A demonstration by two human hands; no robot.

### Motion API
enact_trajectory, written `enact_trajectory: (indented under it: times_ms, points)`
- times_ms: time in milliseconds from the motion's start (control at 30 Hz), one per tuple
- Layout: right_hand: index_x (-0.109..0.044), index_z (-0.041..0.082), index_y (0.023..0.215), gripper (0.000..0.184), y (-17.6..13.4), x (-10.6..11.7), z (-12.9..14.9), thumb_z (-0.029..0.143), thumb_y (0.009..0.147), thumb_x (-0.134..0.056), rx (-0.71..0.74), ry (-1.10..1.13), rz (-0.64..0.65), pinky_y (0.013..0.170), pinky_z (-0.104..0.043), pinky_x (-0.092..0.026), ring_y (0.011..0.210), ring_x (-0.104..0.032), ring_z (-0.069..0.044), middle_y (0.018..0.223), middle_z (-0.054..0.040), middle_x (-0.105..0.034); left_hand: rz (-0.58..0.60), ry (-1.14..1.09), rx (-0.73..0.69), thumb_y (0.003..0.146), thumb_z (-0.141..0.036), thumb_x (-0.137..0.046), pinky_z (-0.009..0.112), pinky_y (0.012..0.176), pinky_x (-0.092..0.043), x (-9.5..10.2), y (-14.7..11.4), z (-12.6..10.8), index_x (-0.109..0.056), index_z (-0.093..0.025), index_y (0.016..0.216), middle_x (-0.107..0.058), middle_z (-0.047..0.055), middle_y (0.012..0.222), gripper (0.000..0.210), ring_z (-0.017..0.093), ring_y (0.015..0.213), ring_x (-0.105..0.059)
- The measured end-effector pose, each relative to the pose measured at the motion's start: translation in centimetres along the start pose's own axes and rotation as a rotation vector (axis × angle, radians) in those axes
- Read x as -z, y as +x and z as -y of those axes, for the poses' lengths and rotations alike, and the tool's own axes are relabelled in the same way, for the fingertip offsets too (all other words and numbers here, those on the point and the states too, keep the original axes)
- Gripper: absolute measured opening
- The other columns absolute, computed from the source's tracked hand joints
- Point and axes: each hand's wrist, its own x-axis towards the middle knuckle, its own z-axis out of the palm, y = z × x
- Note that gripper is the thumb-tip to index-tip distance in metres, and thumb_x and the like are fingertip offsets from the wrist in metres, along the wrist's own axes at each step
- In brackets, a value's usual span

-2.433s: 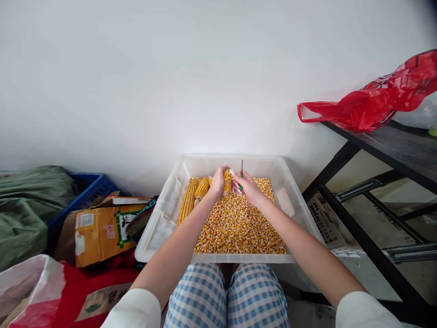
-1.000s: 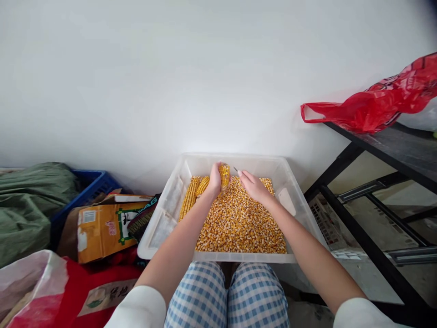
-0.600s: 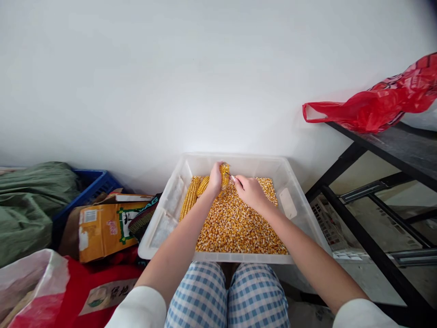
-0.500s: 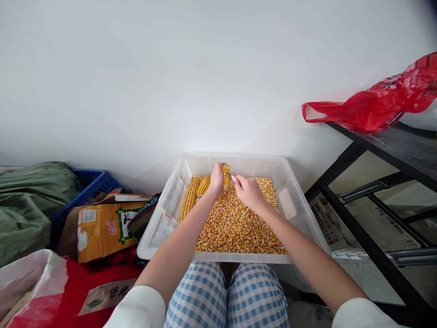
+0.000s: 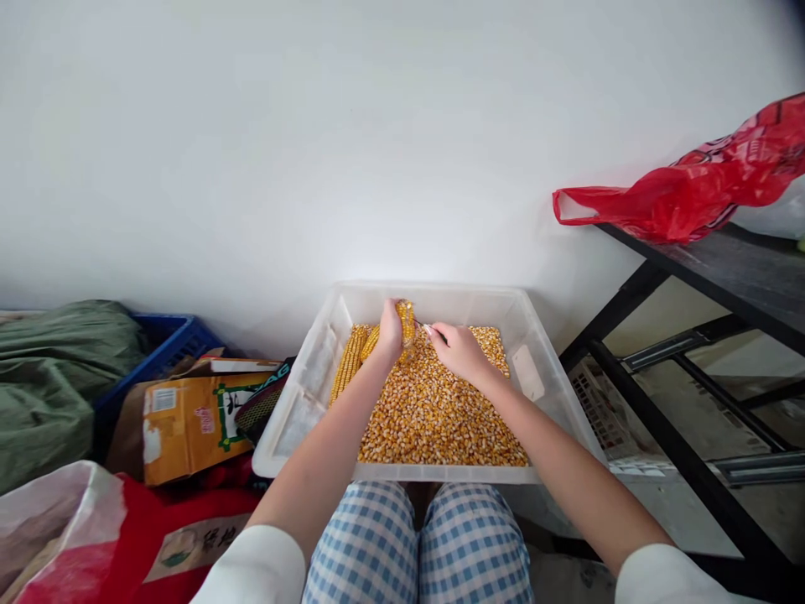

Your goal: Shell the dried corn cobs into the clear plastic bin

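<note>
My left hand [image 5: 391, 330] is closed around an ear of corn [image 5: 406, 321], partly stripped of its kernels, above the far side of a clear plastic bin [image 5: 295, 419]. My right hand [image 5: 458, 346] grips a thin tool with a white handle [image 5: 428, 330] and a narrow dark shaft that points left at the ear; its exact kind is too small to make out. Loose corn kernels [image 5: 440, 419] cover much of the bin's bottom. Beside my left hand, whole ears of corn [image 5: 350, 366] lie along the bin's left side.
To the right stands a black metal frame [image 5: 654, 411] with a red plastic bag [image 5: 679, 197] on its top. Left of the bin are a cardboard box [image 5: 189, 428], a blue crate [image 5: 182, 335], a green cloth [image 5: 56, 377] and a red sack [image 5: 151, 512]. A white wall rises behind.
My left hand has shifted slightly left with the ear, turning it a little. My right hand has stayed nearly in place, and a wider gap shows between the two hands.
</note>
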Motion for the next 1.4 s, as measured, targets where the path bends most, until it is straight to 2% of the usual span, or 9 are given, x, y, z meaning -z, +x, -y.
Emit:
enact_trajectory:
  times_ms: [133, 367, 533, 900, 1100, 1267, 1400]
  points:
    - [-0.06, 0.02, 0.073, 0.028, -0.3, 0.6, 0.6, 0.029, 0.09, -0.041, 0.114, -0.067, 0.065, 0.056, -0.026, -0.023, 0.054, -0.047, -0.014, 0.062, -0.0034, -0.061, 0.027, -0.053, -0.021, 0.079, -0.05, -0.037, 0.022, 0.04, -0.035, 0.4, 0.0, -0.7, -0.053, -0.018, 0.069, -0.047, -0.001, 0.044, 0.037, 0.011, 0.039, -0.046]
    - [-0.06, 0.02, 0.068, 0.031, -0.4, 1.1, 0.7, 0.03, 0.09, -0.04, 0.123, -0.081, 0.057, 0.055, -0.027, -0.022, 0.052, -0.045, -0.014, 0.059, -0.0028, -0.059, 0.196, -0.029, -0.106, 0.077, -0.045, -0.047, 0.021, 0.04, -0.036, 1.1, -0.1, -0.8, -0.059, -0.018, 0.093, -0.051, -0.003, 0.048, 0.034, 0.011, 0.042, -0.049]
    - [-0.059, 0.02, 0.065, 0.032, -0.3, 1.5, 0.6, 0.03, 0.089, -0.041, 0.126, -0.025, 0.08, 0.056, -0.027, -0.022, 0.05, -0.042, -0.013, 0.055, -0.0013, -0.055, 0.238, 0.012, -0.112, 0.078, -0.044, -0.048, 0.021, 0.038, -0.034, 1.0, -0.3, -1.2, -0.06, -0.018, 0.093, -0.049, -0.003, 0.047, 0.033, 0.011, 0.041, -0.047]
    - [-0.06, 0.018, 0.066, 0.031, -0.5, 1.3, 0.9, 0.027, 0.089, -0.042, 0.134, -0.048, 0.094, 0.055, -0.026, -0.022, 0.051, -0.042, -0.012, 0.056, -0.0014, -0.057, 0.158, 0.158, -0.135, 0.078, -0.046, -0.047, 0.02, 0.041, -0.035, 0.9, -0.5, -1.6, -0.06, -0.019, 0.089, -0.047, -0.003, 0.047, 0.032, 0.011, 0.041, -0.047]
    - [-0.057, 0.016, 0.062, 0.033, -0.6, 1.0, 0.8, 0.025, 0.09, -0.041, 0.151, -0.048, 0.11, 0.055, -0.025, -0.022, 0.05, -0.04, -0.01, 0.054, -0.0009, -0.053, 0.097, 0.219, -0.168, 0.077, -0.046, -0.049, 0.021, 0.043, -0.038, 0.9, -0.5, -1.4, -0.058, -0.019, 0.08, -0.047, -0.003, 0.051, 0.029, 0.01, 0.042, -0.046]
    - [-0.056, 0.016, 0.061, 0.032, -0.4, 0.9, 0.2, 0.025, 0.089, -0.042, 0.14, 0.027, 0.145, 0.056, -0.024, -0.024, 0.053, -0.041, -0.01, 0.056, 0.0, -0.052, 0.124, 0.27, -0.175, 0.076, -0.045, -0.05, 0.021, 0.042, -0.037, 0.9, -0.3, -1.1, -0.056, -0.018, 0.074, -0.046, -0.002, 0.055, 0.027, 0.01, 0.042, -0.047]
    - [-0.056, 0.015, 0.061, 0.033, -0.2, 0.3, 0.1, 0.029, 0.088, -0.043, 0.044, 0.181, 0.209, 0.054, -0.022, -0.026, 0.053, -0.041, -0.01, 0.054, 0.0021, -0.048, 0.125, 0.276, -0.167, 0.076, -0.045, -0.052, 0.021, 0.041, -0.037, 0.8, -0.6, -1.0, -0.054, -0.018, 0.073, -0.048, -0.002, 0.058, 0.027, 0.009, 0.042, -0.046]
